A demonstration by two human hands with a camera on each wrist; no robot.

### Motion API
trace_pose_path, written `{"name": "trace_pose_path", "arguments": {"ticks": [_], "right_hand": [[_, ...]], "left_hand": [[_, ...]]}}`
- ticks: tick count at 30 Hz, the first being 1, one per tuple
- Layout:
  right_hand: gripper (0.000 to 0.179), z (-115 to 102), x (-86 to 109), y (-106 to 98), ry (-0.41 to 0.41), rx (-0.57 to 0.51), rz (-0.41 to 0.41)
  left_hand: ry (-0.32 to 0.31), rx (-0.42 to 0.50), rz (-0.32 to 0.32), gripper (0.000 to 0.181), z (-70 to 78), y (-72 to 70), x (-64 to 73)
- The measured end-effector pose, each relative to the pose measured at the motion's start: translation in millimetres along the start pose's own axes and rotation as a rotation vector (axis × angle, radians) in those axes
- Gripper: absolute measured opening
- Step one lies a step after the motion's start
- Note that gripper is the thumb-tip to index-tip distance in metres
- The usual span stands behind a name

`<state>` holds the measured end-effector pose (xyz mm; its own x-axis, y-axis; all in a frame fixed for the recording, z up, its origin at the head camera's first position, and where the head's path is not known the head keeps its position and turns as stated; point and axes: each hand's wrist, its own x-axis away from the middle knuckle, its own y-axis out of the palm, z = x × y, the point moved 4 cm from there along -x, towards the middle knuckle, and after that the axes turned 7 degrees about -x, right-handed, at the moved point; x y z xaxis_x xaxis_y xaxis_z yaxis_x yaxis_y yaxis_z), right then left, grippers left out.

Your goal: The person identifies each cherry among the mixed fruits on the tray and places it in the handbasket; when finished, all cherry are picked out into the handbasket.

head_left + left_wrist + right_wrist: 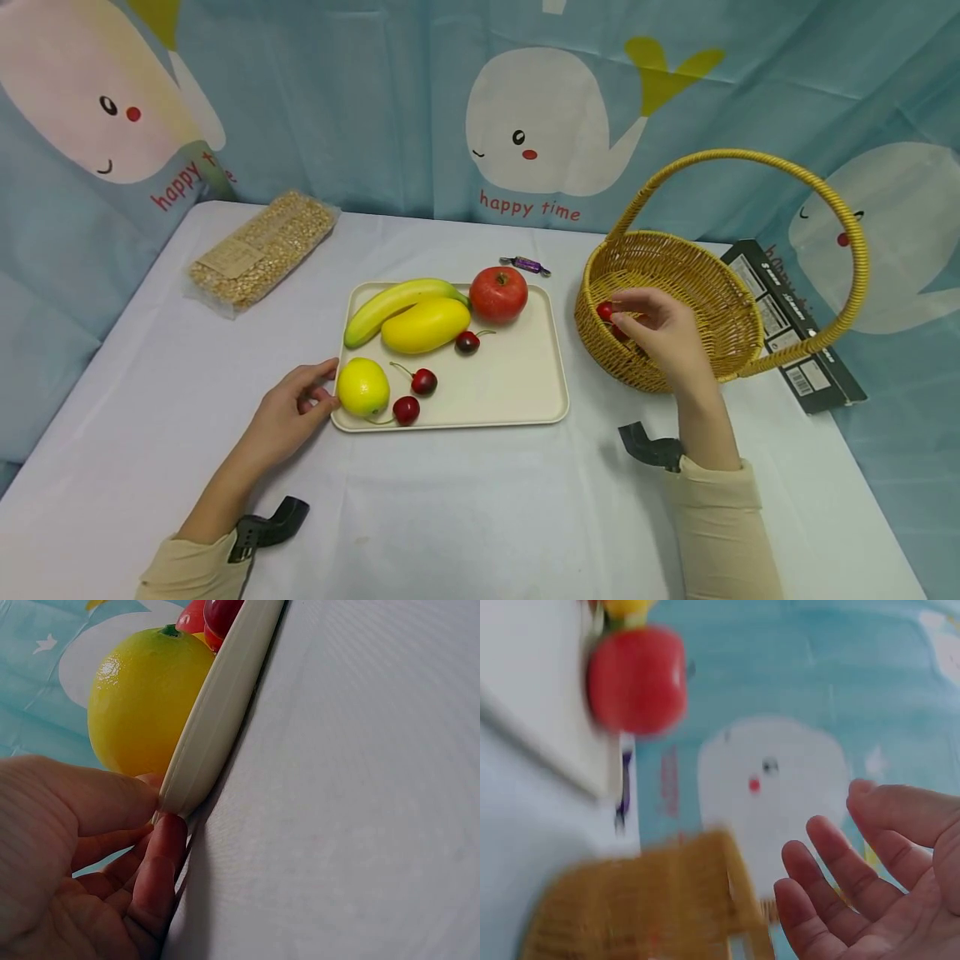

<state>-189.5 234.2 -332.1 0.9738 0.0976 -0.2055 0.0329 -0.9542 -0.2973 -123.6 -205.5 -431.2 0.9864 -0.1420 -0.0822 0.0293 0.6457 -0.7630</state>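
Note:
My left hand pinches the left rim of a cream tray, thumb on top and fingers beneath, beside a lemon. A banana, a yellow mango-like fruit, a red round fruit and cherries lie on the tray. Over the left side of a woven basket is my right hand, its fingers loosely bent. Red cherries show beside its fingertips inside the basket. The right wrist view shows nothing between thumb and fingers.
A clear bag of grains lies at the back left. Behind the tray is a purple wrapped candy. A black box leans by the basket's right side, and the basket's tall handle arches upward. A printed curtain hangs behind.

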Motion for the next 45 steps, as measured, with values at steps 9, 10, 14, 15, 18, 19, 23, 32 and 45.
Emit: {"name": "trace_pose_path", "arguments": {"ticks": [9,10,14,15,18,19,23,32,45], "right_hand": [[0.025,-4.2,-15.2,77.7,-0.006,0.042,-0.222],[0.025,-3.6,-16.7,85.9,-0.004,0.039,-0.251],[0.025,1.8,-21.7,114.4,0.016,0.063,-0.346],[0.025,3.5,-22.8,120.3,0.016,0.075,-0.366],[0.023,9.2,-25.2,135.2,0.012,0.132,-0.413],[0.023,11.1,-25.8,139.2,0.010,0.146,-0.425],[0.023,17.8,-27.6,151.8,0.001,0.190,-0.469],[0.029,24.4,-27.5,165.5,0.023,0.253,-0.509],[0.033,30.9,-15.9,177.0,0.042,0.372,-0.579]], "left_hand": [[0.003,0.000,0.000,0.052,-2.0,1.0,-0.2],[0.003,0.001,0.000,0.052,-1.8,0.8,-0.3],[0.008,0.017,0.006,0.051,0.1,0.0,-0.8],[0.010,0.021,0.007,0.050,0.7,-0.1,-0.8],[0.019,0.032,0.017,0.050,2.0,-1.2,-0.9],[0.020,0.031,0.017,0.050,2.0,-1.1,-0.8],[0.022,0.029,0.014,0.049,1.2,-0.4,-0.5],[0.027,0.031,0.018,0.049,0.7,-0.4,0.4],[0.013,0.025,0.009,0.049,-0.9,0.8,3.1]]}}
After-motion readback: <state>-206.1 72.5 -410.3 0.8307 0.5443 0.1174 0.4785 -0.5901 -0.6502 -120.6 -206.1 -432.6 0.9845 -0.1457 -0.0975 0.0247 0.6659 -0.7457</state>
